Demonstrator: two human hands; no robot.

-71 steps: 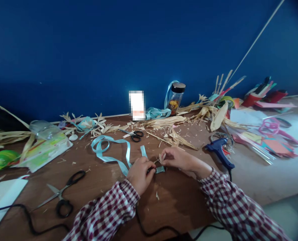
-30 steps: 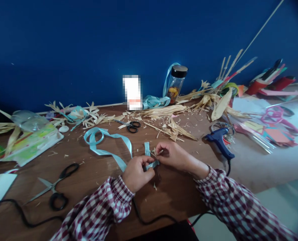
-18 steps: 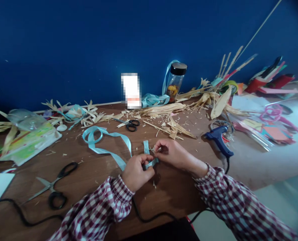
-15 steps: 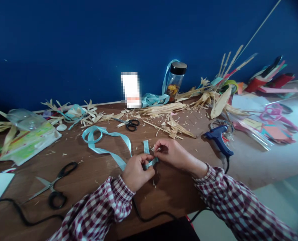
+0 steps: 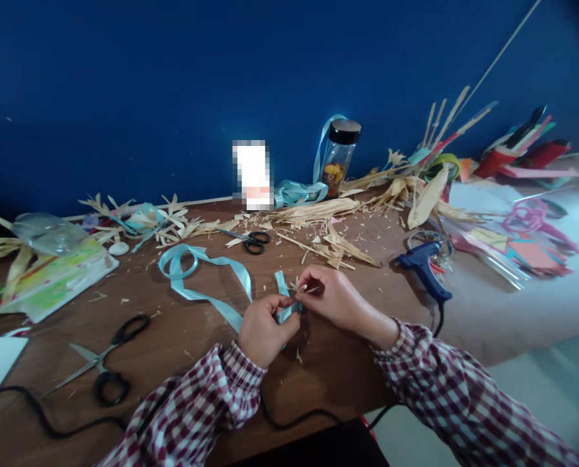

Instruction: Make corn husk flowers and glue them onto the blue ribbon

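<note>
Near the middle of the table, my left hand [image 5: 266, 329] is closed, thumb against fingers, on a short piece of light blue satin ribbon [image 5: 288, 314]. One tail of this piece sticks up beyond the fingers. My right hand [image 5: 337, 299] meets it from the right, thumb and forefinger pinched at the ribbon's folded end. Pale thin bits show by the right fingertips, too small to make out. Left of my hands a longer blue ribbon [image 5: 204, 296] lies in a loose coil, its near end passing behind my left hand.
Large black-handled scissors [image 5: 103, 363] lie open at left; small scissors [image 5: 251, 241] lie further back. A blue glue gun [image 5: 423, 266] rests at right, its cord trailing. Dried corn husks [image 5: 319, 211], a black-lidded bottle [image 5: 339, 159] and a bright blurred upright object line the blue wall.
My right fingertips have moved slightly closer to my left hand. The short ribbon's end is now folded up between both hands, and its tail leans a little more to the left.
</note>
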